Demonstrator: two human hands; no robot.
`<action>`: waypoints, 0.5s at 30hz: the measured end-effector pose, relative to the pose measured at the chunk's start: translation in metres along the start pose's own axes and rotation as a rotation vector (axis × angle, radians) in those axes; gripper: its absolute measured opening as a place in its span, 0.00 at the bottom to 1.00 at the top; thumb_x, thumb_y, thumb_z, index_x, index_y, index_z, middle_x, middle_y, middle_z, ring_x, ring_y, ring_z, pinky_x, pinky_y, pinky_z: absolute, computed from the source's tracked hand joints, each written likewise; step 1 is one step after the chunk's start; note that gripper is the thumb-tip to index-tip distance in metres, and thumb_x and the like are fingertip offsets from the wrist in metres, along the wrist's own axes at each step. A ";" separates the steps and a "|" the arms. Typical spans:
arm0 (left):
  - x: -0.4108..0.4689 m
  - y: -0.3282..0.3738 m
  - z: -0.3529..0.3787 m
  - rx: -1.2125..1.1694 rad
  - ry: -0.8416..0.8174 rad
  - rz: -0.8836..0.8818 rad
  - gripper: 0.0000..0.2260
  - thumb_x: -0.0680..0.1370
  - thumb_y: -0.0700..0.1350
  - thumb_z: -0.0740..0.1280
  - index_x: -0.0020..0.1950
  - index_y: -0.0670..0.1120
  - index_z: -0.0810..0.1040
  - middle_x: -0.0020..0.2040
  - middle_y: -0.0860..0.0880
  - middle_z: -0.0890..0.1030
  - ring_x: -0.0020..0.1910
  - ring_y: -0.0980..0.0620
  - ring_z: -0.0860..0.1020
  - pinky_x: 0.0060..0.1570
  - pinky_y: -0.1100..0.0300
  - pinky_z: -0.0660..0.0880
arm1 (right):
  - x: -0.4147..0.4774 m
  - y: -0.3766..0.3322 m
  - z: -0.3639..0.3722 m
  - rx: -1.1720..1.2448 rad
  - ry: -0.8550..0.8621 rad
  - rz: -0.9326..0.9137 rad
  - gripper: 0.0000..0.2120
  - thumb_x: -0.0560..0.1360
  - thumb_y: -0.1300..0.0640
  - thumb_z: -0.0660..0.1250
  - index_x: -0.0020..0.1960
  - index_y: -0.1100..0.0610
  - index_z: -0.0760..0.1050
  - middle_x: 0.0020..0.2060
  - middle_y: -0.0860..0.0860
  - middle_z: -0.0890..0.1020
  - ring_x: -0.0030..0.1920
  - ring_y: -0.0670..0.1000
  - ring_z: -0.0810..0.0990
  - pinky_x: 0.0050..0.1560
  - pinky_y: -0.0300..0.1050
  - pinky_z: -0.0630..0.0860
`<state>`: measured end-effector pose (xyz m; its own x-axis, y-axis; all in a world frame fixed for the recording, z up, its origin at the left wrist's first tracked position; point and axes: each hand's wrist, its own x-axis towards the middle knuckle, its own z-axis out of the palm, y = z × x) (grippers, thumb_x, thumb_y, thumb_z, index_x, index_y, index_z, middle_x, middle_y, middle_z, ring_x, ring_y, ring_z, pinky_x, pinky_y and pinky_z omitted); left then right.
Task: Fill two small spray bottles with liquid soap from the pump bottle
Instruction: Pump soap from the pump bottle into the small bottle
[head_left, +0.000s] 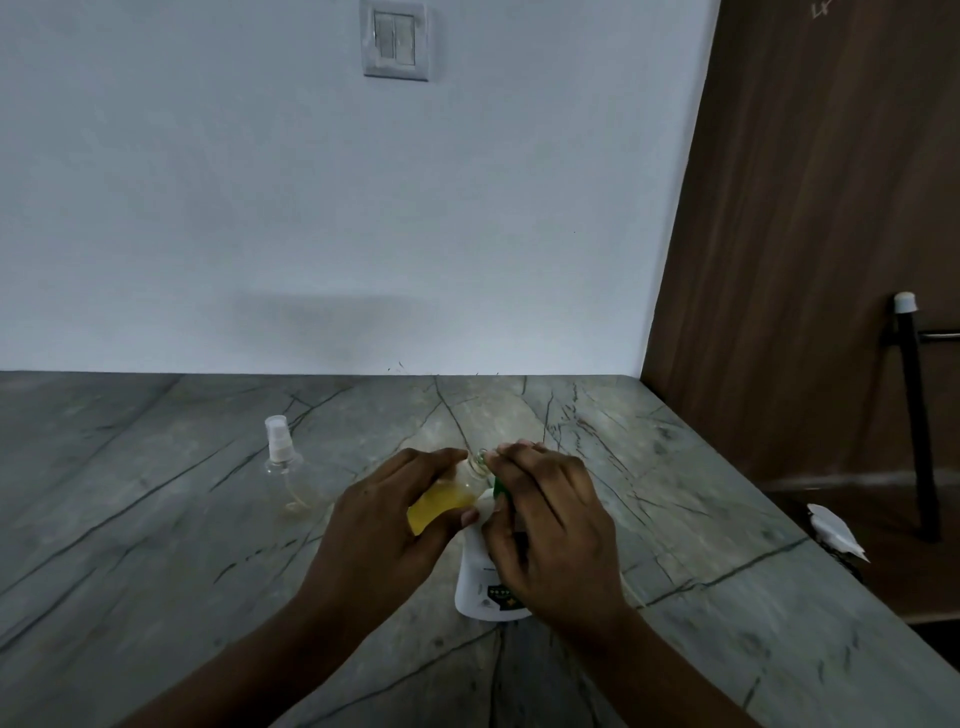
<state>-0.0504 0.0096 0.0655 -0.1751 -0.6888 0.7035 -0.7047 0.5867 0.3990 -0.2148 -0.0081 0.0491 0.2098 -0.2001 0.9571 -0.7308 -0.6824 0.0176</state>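
My left hand grips a small clear spray bottle with yellow soap in its lower part, tilted, its open neck pointing toward the pump. My right hand rests on top of the white pump bottle, fingers curled over its green pump head. The bottle's neck sits right at the pump spout. A second small clear spray bottle with a white sprayer cap stands upright to the left on the grey stone counter, nearly empty.
The counter meets a white wall at the back and a brown wooden panel at the right. Its right edge runs diagonally; beyond it lie a white paper scrap and a black post.
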 end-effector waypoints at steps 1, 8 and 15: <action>0.000 -0.001 0.000 0.006 -0.005 0.003 0.22 0.71 0.62 0.63 0.60 0.51 0.77 0.47 0.59 0.78 0.43 0.63 0.77 0.40 0.63 0.78 | -0.001 0.000 0.001 0.009 0.002 0.003 0.16 0.78 0.59 0.56 0.51 0.66 0.81 0.48 0.58 0.82 0.53 0.53 0.75 0.59 0.38 0.69; 0.001 0.001 -0.002 0.031 -0.037 0.000 0.22 0.70 0.61 0.63 0.59 0.52 0.77 0.46 0.61 0.76 0.42 0.68 0.74 0.38 0.75 0.69 | -0.003 0.001 0.002 0.009 0.004 0.022 0.13 0.74 0.60 0.62 0.49 0.65 0.82 0.47 0.57 0.83 0.52 0.51 0.76 0.60 0.36 0.68; 0.003 0.003 -0.001 -0.014 0.000 0.000 0.23 0.71 0.61 0.63 0.60 0.50 0.77 0.46 0.57 0.79 0.42 0.61 0.78 0.40 0.59 0.79 | 0.006 0.003 -0.006 0.022 -0.017 0.037 0.14 0.72 0.62 0.62 0.53 0.64 0.81 0.49 0.57 0.82 0.53 0.50 0.75 0.58 0.32 0.67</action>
<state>-0.0523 0.0099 0.0691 -0.1748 -0.6886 0.7038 -0.6949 0.5927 0.4073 -0.2193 -0.0076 0.0567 0.1941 -0.2370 0.9519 -0.7239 -0.6894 -0.0240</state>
